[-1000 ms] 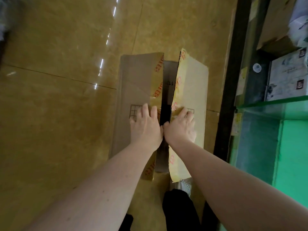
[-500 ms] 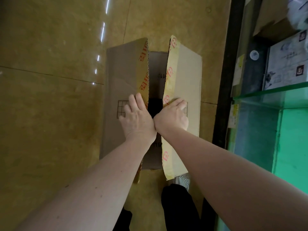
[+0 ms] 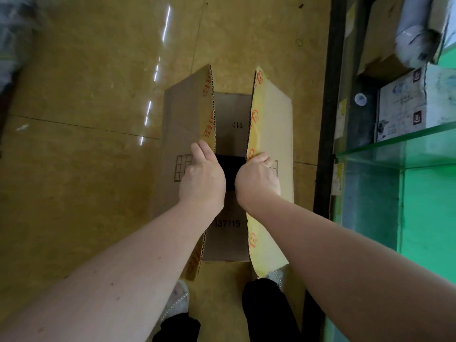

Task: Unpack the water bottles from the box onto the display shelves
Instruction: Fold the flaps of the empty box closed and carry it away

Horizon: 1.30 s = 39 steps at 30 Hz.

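Note:
A brown cardboard box (image 3: 229,238) stands on the floor in front of my feet. Its two long top flaps are raised and parted. My left hand (image 3: 202,178) grips the inner edge of the left flap (image 3: 182,119). My right hand (image 3: 257,180) grips the inner edge of the right flap (image 3: 274,124), which carries yellow tape with red print. Between the flaps I see the inner short flaps and a dark gap; no water bottles are visible. The display shelves (image 3: 399,141) with a glass top stand at the right.
Glossy yellow-brown tiles (image 3: 86,169) cover the floor around the box. The green shelf unit (image 3: 429,218) sits close to the box's right side, behind a dark upright post (image 3: 325,119). White printed cartons (image 3: 414,102) and a cardboard box lie on the shelf.
Both hands went from lying flat on the closed flaps to curling round their inner edges. The flaps have been pulled apart and up, widening the gap.

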Each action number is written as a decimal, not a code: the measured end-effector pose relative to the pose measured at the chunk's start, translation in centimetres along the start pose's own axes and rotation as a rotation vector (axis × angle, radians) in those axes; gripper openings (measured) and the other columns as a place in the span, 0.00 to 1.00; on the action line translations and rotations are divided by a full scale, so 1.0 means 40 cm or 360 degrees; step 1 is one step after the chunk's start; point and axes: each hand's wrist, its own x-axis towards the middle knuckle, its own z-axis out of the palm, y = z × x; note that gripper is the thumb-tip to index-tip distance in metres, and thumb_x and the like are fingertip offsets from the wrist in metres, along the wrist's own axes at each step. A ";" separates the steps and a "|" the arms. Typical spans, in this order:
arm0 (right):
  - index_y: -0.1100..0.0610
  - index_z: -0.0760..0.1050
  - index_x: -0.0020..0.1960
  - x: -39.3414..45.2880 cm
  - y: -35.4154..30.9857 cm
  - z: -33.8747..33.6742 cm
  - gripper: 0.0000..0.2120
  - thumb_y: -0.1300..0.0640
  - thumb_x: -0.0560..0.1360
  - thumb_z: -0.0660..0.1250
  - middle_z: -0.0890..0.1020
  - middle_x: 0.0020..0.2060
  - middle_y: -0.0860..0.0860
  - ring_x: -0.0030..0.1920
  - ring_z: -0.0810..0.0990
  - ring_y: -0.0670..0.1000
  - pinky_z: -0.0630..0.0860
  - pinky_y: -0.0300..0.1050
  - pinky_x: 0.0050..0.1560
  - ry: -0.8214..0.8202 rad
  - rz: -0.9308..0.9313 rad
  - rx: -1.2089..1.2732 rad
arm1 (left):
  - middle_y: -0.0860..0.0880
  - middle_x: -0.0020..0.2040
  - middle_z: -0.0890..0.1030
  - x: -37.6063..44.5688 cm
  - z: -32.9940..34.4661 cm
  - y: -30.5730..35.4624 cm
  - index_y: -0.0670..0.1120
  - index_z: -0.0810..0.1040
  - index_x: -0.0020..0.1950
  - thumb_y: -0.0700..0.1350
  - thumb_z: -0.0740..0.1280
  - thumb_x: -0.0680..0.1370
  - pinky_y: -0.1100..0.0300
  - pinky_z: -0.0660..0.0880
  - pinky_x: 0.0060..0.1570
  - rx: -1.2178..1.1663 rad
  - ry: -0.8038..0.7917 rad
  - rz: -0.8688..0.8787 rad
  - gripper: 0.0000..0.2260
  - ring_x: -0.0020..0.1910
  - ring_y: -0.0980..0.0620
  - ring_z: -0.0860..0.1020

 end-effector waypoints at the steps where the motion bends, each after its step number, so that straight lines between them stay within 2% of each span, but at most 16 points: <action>1: 0.70 0.45 0.74 -0.016 -0.012 -0.017 0.31 0.65 0.78 0.58 0.57 0.73 0.65 0.65 0.72 0.60 0.74 0.47 0.57 0.0012 0.0002 0.0027 | 0.38 0.76 0.48 -0.013 -0.026 -0.003 0.38 0.42 0.76 0.32 0.66 0.73 0.54 0.74 0.57 0.0008 0.0006 0.0015 0.40 0.64 0.39 0.72; 7: 0.68 0.53 0.71 -0.177 -0.089 -0.188 0.29 0.65 0.75 0.62 0.66 0.66 0.61 0.65 0.71 0.56 0.73 0.44 0.56 0.0009 -0.0068 0.0190 | 0.38 0.76 0.48 -0.134 -0.257 -0.049 0.38 0.42 0.76 0.31 0.65 0.73 0.53 0.73 0.56 0.0040 0.0070 -0.0022 0.40 0.64 0.39 0.72; 11: 0.70 0.52 0.72 -0.338 -0.148 -0.328 0.29 0.64 0.76 0.60 0.66 0.66 0.62 0.65 0.70 0.57 0.72 0.46 0.57 0.0067 -0.0209 0.0102 | 0.38 0.76 0.49 -0.270 -0.462 -0.084 0.38 0.43 0.76 0.31 0.64 0.74 0.54 0.73 0.55 0.0017 0.0176 -0.0074 0.38 0.64 0.38 0.72; 13: 0.70 0.56 0.71 -0.430 -0.176 -0.410 0.27 0.64 0.76 0.60 0.68 0.64 0.62 0.64 0.71 0.59 0.73 0.47 0.57 0.0110 -0.0328 0.0020 | 0.38 0.76 0.50 -0.347 -0.575 -0.099 0.38 0.43 0.76 0.32 0.64 0.74 0.53 0.73 0.54 -0.0031 0.0236 -0.0105 0.37 0.63 0.38 0.72; 17: 0.67 0.72 0.60 -0.631 -0.234 -0.585 0.15 0.66 0.75 0.59 0.73 0.58 0.62 0.58 0.74 0.60 0.74 0.48 0.54 0.0261 -0.0651 -0.0217 | 0.37 0.74 0.54 -0.497 -0.795 -0.130 0.37 0.45 0.75 0.32 0.63 0.74 0.53 0.72 0.54 -0.0020 0.0384 -0.0149 0.35 0.63 0.37 0.72; 20: 0.65 0.75 0.56 -0.777 -0.280 -0.693 0.13 0.66 0.74 0.59 0.75 0.56 0.61 0.55 0.76 0.59 0.74 0.48 0.53 0.0410 -0.0791 -0.0396 | 0.37 0.72 0.58 -0.605 -0.937 -0.160 0.36 0.48 0.74 0.34 0.62 0.76 0.51 0.71 0.56 0.0027 0.0513 -0.0168 0.32 0.64 0.37 0.71; 23: 0.64 0.75 0.54 -0.916 -0.322 -0.774 0.11 0.66 0.74 0.58 0.73 0.60 0.60 0.56 0.75 0.59 0.74 0.49 0.54 0.0516 -0.0920 -0.0411 | 0.37 0.72 0.58 -0.709 -1.048 -0.196 0.35 0.49 0.74 0.34 0.60 0.77 0.51 0.70 0.58 -0.0003 0.0600 -0.0218 0.30 0.65 0.37 0.70; 24: 0.64 0.76 0.51 -0.958 -0.337 -0.798 0.10 0.67 0.74 0.58 0.73 0.60 0.60 0.56 0.75 0.60 0.74 0.50 0.53 0.0544 -0.0956 -0.0420 | 0.37 0.72 0.59 -0.740 -1.083 -0.210 0.35 0.50 0.74 0.35 0.60 0.77 0.50 0.70 0.58 -0.0008 0.0630 -0.0229 0.29 0.65 0.37 0.70; 25: 0.64 0.74 0.43 -0.995 -0.350 -0.820 0.07 0.67 0.74 0.58 0.74 0.53 0.59 0.55 0.75 0.60 0.74 0.50 0.51 0.0563 -0.0997 -0.0423 | 0.37 0.71 0.60 -0.767 -1.111 -0.226 0.36 0.51 0.74 0.35 0.60 0.77 0.50 0.70 0.58 -0.0012 0.0652 -0.0243 0.28 0.65 0.37 0.70; 26: 0.63 0.69 0.35 -1.033 -0.362 -0.839 0.09 0.68 0.74 0.57 0.72 0.43 0.58 0.51 0.75 0.61 0.74 0.50 0.48 0.0572 -0.1036 -0.0396 | 0.37 0.70 0.61 -0.793 -1.138 -0.242 0.35 0.52 0.73 0.34 0.59 0.77 0.50 0.70 0.58 -0.0012 0.0676 -0.0257 0.27 0.65 0.36 0.70; 28: 0.60 0.61 0.29 -1.098 -0.389 -0.876 0.15 0.69 0.74 0.57 0.67 0.35 0.55 0.46 0.75 0.60 0.73 0.49 0.40 0.0579 -0.1094 -0.0386 | 0.37 0.69 0.63 -0.840 -1.189 -0.272 0.35 0.54 0.72 0.33 0.58 0.77 0.50 0.70 0.59 0.0013 0.0726 -0.0293 0.25 0.65 0.36 0.70; 29: 0.60 0.61 0.29 -1.127 -0.399 -0.891 0.16 0.69 0.74 0.57 0.68 0.33 0.55 0.47 0.77 0.60 0.74 0.49 0.39 0.0576 -0.1130 -0.0373 | 0.36 0.69 0.64 -0.861 -1.210 -0.284 0.35 0.54 0.72 0.33 0.57 0.77 0.50 0.70 0.59 0.0034 0.0741 -0.0315 0.24 0.65 0.36 0.69; 32: 0.63 0.68 0.34 -1.203 -0.423 -0.922 0.11 0.68 0.75 0.57 0.72 0.34 0.56 0.50 0.81 0.59 0.79 0.49 0.48 0.0534 -0.1268 -0.0364 | 0.36 0.69 0.64 -0.920 -1.254 -0.315 0.34 0.55 0.72 0.33 0.57 0.77 0.51 0.70 0.60 0.0055 0.0776 -0.0401 0.24 0.66 0.37 0.69; 35: 0.63 0.72 0.40 -1.254 -0.442 -0.923 0.08 0.68 0.76 0.58 0.72 0.32 0.54 0.48 0.82 0.57 0.81 0.47 0.48 0.0543 -0.1410 -0.0416 | 0.36 0.69 0.63 -0.975 -1.270 -0.345 0.33 0.53 0.73 0.32 0.56 0.76 0.50 0.70 0.60 0.0064 0.0809 -0.0534 0.26 0.66 0.36 0.69; 39: 0.64 0.70 0.35 -1.315 -0.461 -0.900 0.12 0.68 0.77 0.58 0.72 0.31 0.54 0.47 0.82 0.57 0.81 0.49 0.49 0.0518 -0.1578 -0.0492 | 0.36 0.70 0.62 -1.058 -1.254 -0.384 0.33 0.53 0.73 0.33 0.57 0.77 0.51 0.69 0.60 -0.0014 0.0812 -0.0753 0.25 0.66 0.36 0.68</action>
